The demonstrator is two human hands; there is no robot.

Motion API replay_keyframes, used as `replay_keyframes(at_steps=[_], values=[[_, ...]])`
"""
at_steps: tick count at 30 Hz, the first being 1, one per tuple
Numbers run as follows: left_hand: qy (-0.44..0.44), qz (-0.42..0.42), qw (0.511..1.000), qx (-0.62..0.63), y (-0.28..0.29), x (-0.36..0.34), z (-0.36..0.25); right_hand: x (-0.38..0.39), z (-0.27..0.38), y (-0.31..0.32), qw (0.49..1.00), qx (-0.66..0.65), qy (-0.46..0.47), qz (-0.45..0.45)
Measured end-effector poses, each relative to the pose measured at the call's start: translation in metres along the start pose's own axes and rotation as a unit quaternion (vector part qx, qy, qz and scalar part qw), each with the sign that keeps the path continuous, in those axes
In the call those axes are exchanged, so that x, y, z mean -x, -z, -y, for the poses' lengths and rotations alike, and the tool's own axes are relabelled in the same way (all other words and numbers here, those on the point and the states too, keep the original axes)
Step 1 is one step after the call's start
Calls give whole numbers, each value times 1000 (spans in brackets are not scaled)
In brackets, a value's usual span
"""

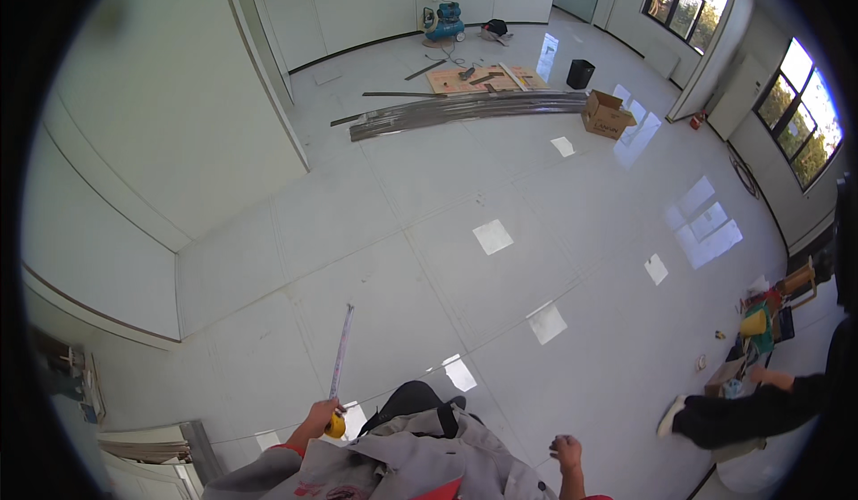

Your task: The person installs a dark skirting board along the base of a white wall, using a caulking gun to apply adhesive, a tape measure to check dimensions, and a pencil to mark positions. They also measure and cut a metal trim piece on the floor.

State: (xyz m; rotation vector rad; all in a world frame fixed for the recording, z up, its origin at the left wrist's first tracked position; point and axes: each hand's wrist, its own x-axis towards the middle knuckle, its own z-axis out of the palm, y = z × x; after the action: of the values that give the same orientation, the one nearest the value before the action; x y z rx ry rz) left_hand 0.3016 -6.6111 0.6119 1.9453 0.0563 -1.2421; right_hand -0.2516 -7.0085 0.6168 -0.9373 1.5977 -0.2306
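Note:
My left hand (320,421) is closed around a yellow tape measure (335,425) at the lower left of the head view. Its pale blade (342,348) is drawn out and reaches forward over the glossy floor, ending well ahead of me. Off to the right of my body, my right hand (566,452) is raised with its fingers curled in. Whether anything small sits between those fingers is too small to make out. My grey jacket and a dark shoe show between the two hands.
Long metal strips (465,114) lie across the floor ahead, beside a cardboard box (608,114), a black bin (580,74) and a blue air compressor (444,23). At right, a co-worker in dark clothes (751,415) reaches toward piled tools. Leaning panels (147,446) stand lower left.

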Motion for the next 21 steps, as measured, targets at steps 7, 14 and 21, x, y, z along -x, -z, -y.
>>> replay_keyframes(at_steps=[7, 14, 21], values=[[36, -1, 953, -301, -57, -193, -81, -224, 411, -18, 977, 36, 207, -41], [21, -42, 994, -97, -145, -418, -500, -320, 518, -89, 993, 108, 35, 40], [-119, -58, 991, -18, -230, -620, -974, -534, 632, -113, 953, 294, 43, 60]])
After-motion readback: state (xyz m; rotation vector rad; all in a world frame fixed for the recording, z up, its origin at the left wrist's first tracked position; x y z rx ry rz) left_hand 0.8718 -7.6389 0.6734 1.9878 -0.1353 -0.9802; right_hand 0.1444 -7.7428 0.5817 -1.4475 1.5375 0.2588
